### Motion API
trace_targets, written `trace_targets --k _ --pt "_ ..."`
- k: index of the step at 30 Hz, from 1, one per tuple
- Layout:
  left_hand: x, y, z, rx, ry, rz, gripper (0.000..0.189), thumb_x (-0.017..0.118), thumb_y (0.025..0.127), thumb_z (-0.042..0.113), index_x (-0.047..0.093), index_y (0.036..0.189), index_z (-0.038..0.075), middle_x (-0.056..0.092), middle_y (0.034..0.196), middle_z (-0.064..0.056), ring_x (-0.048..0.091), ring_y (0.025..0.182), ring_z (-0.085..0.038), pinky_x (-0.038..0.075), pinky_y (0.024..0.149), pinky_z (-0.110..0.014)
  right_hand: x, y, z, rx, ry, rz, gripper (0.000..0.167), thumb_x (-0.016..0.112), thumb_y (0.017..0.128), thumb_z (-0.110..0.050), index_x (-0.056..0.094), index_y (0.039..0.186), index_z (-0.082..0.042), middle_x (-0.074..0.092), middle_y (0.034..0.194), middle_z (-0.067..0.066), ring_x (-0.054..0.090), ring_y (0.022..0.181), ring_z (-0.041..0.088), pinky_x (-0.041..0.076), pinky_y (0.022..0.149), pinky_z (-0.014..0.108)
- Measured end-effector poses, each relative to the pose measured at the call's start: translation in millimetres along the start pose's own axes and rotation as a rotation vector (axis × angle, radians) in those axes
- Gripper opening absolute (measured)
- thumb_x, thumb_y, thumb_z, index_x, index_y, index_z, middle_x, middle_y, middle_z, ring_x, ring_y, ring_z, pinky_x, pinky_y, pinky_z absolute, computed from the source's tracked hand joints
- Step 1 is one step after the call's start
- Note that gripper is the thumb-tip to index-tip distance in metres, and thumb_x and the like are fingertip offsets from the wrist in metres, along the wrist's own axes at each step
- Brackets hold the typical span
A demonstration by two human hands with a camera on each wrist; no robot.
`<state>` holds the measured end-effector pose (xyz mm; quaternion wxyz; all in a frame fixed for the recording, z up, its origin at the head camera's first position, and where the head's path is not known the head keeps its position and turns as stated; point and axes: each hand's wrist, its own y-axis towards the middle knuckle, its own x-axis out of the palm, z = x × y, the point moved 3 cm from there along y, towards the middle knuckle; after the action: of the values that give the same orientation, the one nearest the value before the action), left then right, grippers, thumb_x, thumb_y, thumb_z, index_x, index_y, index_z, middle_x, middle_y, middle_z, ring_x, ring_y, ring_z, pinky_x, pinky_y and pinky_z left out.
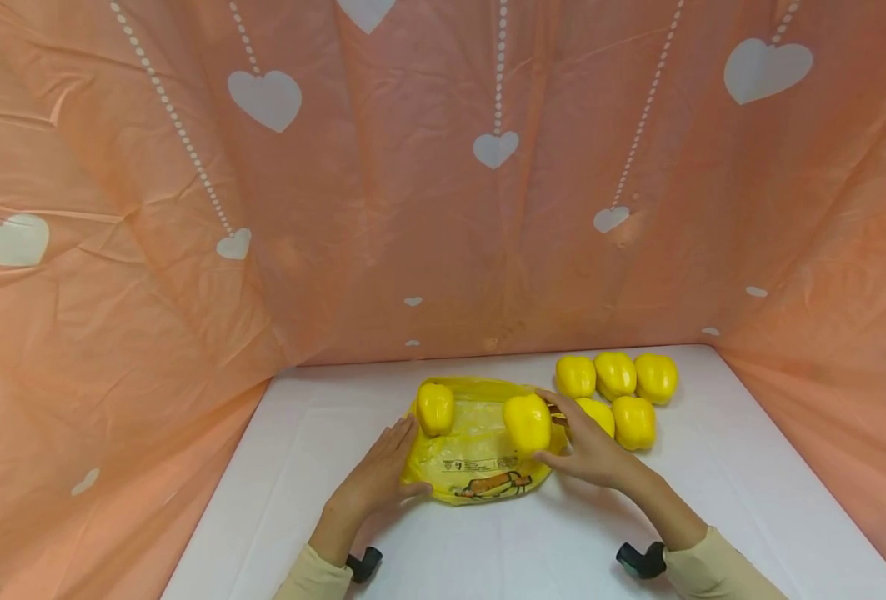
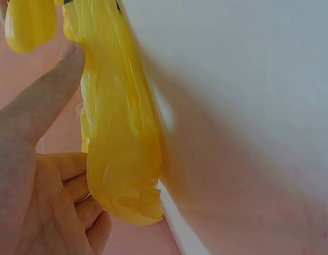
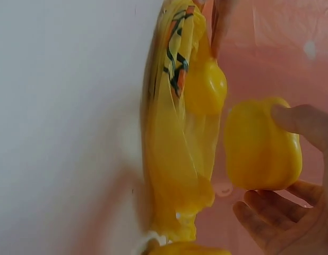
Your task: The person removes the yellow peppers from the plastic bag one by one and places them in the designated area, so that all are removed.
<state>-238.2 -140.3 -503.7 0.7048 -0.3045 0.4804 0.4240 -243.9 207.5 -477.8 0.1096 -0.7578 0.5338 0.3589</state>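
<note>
A yellow plastic bag [image 1: 480,462] with printed lettering and a picture lies flattened on the white table. One yellow bell pepper [image 1: 436,408] rests on its left part. My left hand [image 1: 379,468] is at the bag's left edge, fingers extended and thumb apart; the left wrist view shows the thumb and fingers against the yellow plastic [image 2: 119,133]. Over the bag's right part, my right hand [image 1: 588,446] holds another yellow bell pepper [image 1: 528,425] between thumb and fingers. In the right wrist view that held pepper [image 3: 262,143] is raised above the bag [image 3: 172,149].
Several more yellow bell peppers [image 1: 633,422] stand in two rows right of the bag, the nearest partly behind my right hand. A peach curtain [image 1: 443,275] with white hearts encloses the table [image 1: 322,400] at the back and sides.
</note>
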Motion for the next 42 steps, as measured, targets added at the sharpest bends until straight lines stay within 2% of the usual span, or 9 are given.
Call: trace_targets --k 8,16,23,32,42 --pt "1.3 -0.1 -0.6 0.012 -0.009 0.005 0.104 0.086 0.093 0.04 0.029 0.165 -0.009 0.024 0.175 -0.023 0.022 0.164 -0.036 0.018 0.136 -0.049 -14.0 -7.8 8.9 -0.012 -0.003 0.049 0.096 0.09 0.089 -0.022 0.033 0.164 -0.003 0.047 0.159 0.021 0.051 0.143 0.043 0.047 0.116 0.062" --pt "-1.0 -1.6 0.7 0.01 -0.013 0.008 0.103 0.086 0.092 0.04 0.03 0.164 -0.009 0.025 0.175 -0.024 0.023 0.163 -0.036 0.019 0.135 -0.05 -32.4 -19.5 18.2 -0.011 -0.033 0.119 0.092 0.091 0.087 -0.015 0.036 0.159 0.002 0.051 0.15 0.024 0.055 0.135 0.044 0.052 0.111 0.062" --pt "-1.5 -1.1 1.0 0.013 0.007 0.011 0.103 0.085 0.093 0.041 0.03 0.164 -0.009 0.025 0.175 -0.024 0.023 0.163 -0.037 0.019 0.135 -0.05 -52.3 -30.9 21.1 0.058 -0.067 0.146 0.092 0.088 0.092 -0.025 0.033 0.161 0.0 0.049 0.152 0.026 0.054 0.135 0.047 0.05 0.111 0.067" --pt "-0.2 -1.1 0.4 0.01 -0.004 0.011 0.103 0.085 0.093 0.041 0.03 0.164 -0.01 0.026 0.174 -0.025 0.024 0.163 -0.037 0.019 0.135 -0.05 -69.9 -40.8 27.1 0.119 -0.09 0.166 0.094 0.088 0.092 -0.024 0.03 0.163 0.0 0.049 0.149 0.027 0.053 0.133 0.049 0.049 0.11 0.07" --pt "-1.5 -1.0 1.0 0.011 -0.005 0.023 0.103 0.086 0.092 0.039 0.03 0.164 -0.009 0.026 0.174 -0.024 0.024 0.163 -0.037 0.019 0.135 -0.05 -91.1 -50.6 33.9 0.112 -0.141 0.212 0.095 0.088 0.092 -0.021 0.029 0.163 0.003 0.04 0.156 0.031 0.054 0.131 0.051 0.048 0.107 0.072"
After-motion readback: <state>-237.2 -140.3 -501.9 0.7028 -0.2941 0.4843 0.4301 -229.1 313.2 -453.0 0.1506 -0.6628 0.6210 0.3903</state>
